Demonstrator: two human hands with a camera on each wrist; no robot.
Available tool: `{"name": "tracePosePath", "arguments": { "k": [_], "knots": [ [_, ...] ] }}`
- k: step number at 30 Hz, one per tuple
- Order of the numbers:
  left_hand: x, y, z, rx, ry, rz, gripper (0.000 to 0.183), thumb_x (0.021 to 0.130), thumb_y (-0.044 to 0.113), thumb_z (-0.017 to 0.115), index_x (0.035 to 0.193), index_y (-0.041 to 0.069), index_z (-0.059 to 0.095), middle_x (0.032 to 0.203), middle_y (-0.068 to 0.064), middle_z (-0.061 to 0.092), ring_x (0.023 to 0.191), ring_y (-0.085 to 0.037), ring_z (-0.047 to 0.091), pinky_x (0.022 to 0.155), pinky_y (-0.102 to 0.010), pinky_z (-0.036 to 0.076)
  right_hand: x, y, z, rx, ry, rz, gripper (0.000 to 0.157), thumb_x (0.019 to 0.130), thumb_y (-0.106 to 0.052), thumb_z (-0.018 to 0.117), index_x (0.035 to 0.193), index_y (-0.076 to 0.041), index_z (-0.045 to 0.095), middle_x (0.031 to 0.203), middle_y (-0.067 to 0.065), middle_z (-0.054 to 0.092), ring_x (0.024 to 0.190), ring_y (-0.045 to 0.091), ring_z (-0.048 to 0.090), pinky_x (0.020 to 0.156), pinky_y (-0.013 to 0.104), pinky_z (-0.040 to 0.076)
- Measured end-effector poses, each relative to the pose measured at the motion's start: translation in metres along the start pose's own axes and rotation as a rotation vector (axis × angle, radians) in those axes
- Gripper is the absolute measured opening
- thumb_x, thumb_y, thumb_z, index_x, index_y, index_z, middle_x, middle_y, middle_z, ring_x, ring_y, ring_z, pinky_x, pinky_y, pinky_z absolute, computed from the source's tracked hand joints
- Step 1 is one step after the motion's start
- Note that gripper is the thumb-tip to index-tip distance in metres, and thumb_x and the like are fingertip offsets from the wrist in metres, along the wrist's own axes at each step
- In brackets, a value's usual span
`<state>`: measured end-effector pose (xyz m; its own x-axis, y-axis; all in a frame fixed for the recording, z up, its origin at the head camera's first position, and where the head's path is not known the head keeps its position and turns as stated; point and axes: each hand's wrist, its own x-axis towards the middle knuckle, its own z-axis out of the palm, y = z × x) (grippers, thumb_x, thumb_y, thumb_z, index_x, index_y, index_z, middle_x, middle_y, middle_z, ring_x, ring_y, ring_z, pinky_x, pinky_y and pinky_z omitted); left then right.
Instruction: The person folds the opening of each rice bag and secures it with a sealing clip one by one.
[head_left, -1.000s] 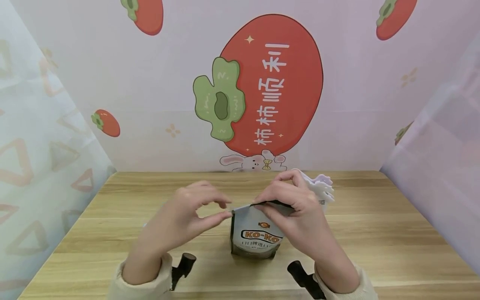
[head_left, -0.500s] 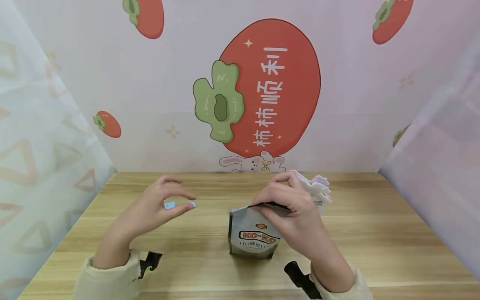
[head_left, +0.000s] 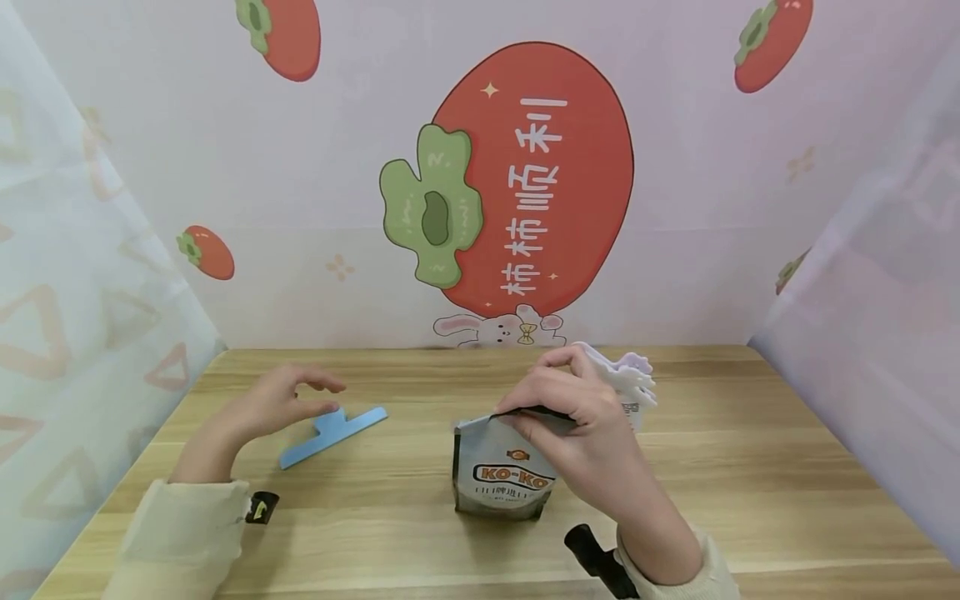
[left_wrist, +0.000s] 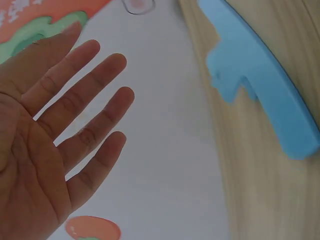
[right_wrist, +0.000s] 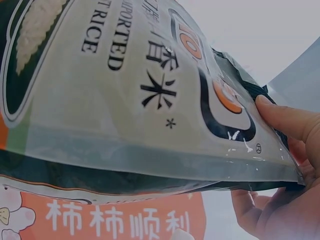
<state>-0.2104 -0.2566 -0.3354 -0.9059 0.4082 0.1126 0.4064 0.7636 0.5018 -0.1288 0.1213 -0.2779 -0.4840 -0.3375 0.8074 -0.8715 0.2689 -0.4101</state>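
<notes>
A bag of rice [head_left: 498,492] with KO-KO lettering stands upright on the table. My right hand [head_left: 592,421] pinches its folded top edge between thumb and fingers; the right wrist view shows the printed side of the rice bag [right_wrist: 125,115] and the thumb pressing the top. On the left, a pale blue bag clip [head_left: 333,435] lies flat on the table, a long bar with a raised tab. My left hand [head_left: 281,402] hovers by that tab, fingers spread and holding nothing. Seen from the left wrist, the blue clip [left_wrist: 270,95] sits apart from the extended fingers.
Behind my right hand is a white and lilac item with a wavy edge [head_left: 636,379], partly hidden. A printed backdrop [head_left: 315,183] with red persimmons rises at the table's far edge. Pale patterned sheets [head_left: 82,333] close in the sides of the wooden table [head_left: 390,550].
My left hand has moved from beside the rice bag's top leftward to the blue clip, which has come into view. My right hand keeps its pinch on the bag.
</notes>
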Motion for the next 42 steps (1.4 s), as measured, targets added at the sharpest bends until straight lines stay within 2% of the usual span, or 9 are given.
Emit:
{"name": "tracePosePath", "arguments": {
  "k": [9, 17, 23, 30, 35, 42],
  "knots": [
    [0.012, -0.029, 0.003, -0.062, -0.085, -0.032, 0.029, 0.089, 0.016, 0.074, 0.112, -0.001, 0.072, 0.11, -0.017, 0.073, 0.098, -0.029, 0.066, 0.079, -0.041, 0.056, 0.0, 0.0, 0.0, 0.0, 0.0, 0.004, 0.032, 0.075, 0.016, 0.071, 0.085, -0.014, 0.074, 0.081, -0.006, 0.072, 0.097, 0.017, 0.049, 0.089, 0.025, 0.039],
    [0.018, -0.049, 0.013, -0.077, -0.14, -0.037, 0.029, 0.087, 0.013, 0.075, 0.11, -0.005, 0.071, 0.102, -0.014, 0.074, 0.094, -0.026, 0.067, 0.078, -0.034, 0.056, -0.001, 0.0, 0.0, 0.004, 0.0, 0.008, 0.032, 0.076, 0.015, 0.071, 0.085, -0.015, 0.074, 0.081, -0.006, 0.072, 0.096, 0.016, 0.049, 0.089, 0.026, 0.039],
    [0.021, -0.058, 0.017, -0.075, -0.166, -0.03, 0.026, 0.087, 0.012, 0.075, 0.107, -0.004, 0.072, 0.099, -0.012, 0.075, 0.091, -0.023, 0.068, 0.077, -0.035, 0.057, -0.001, 0.0, 0.001, 0.009, -0.001, 0.009, 0.031, 0.075, 0.015, 0.072, 0.085, -0.014, 0.074, 0.081, -0.005, 0.072, 0.096, 0.016, 0.049, 0.088, 0.026, 0.04],
    [0.021, -0.065, 0.019, -0.094, -0.185, -0.08, 0.023, 0.087, 0.012, 0.075, 0.106, -0.001, 0.073, 0.102, -0.012, 0.075, 0.093, -0.026, 0.069, 0.081, -0.043, 0.058, 0.0, 0.0, 0.001, 0.007, 0.0, 0.004, 0.03, 0.075, 0.015, 0.072, 0.085, -0.014, 0.074, 0.081, -0.005, 0.072, 0.096, 0.016, 0.05, 0.088, 0.026, 0.039],
    [0.019, -0.066, 0.019, -0.08, -0.197, -0.114, 0.019, 0.087, 0.015, 0.076, 0.101, 0.003, 0.075, 0.098, -0.008, 0.075, 0.091, -0.023, 0.068, 0.08, -0.043, 0.057, 0.0, 0.0, 0.001, 0.016, -0.001, -0.003, 0.03, 0.075, 0.015, 0.072, 0.085, -0.013, 0.074, 0.081, -0.004, 0.072, 0.095, 0.016, 0.05, 0.088, 0.026, 0.039],
    [0.019, -0.065, 0.021, -0.056, -0.183, -0.088, 0.008, 0.086, 0.014, 0.076, 0.09, 0.007, 0.076, 0.089, -0.003, 0.073, 0.085, -0.018, 0.067, 0.074, -0.036, 0.055, 0.0, 0.001, 0.002, 0.021, 0.0, 0.0, 0.03, 0.075, 0.015, 0.072, 0.085, -0.013, 0.074, 0.081, -0.004, 0.072, 0.095, 0.016, 0.05, 0.089, 0.026, 0.039]
  ]
}}
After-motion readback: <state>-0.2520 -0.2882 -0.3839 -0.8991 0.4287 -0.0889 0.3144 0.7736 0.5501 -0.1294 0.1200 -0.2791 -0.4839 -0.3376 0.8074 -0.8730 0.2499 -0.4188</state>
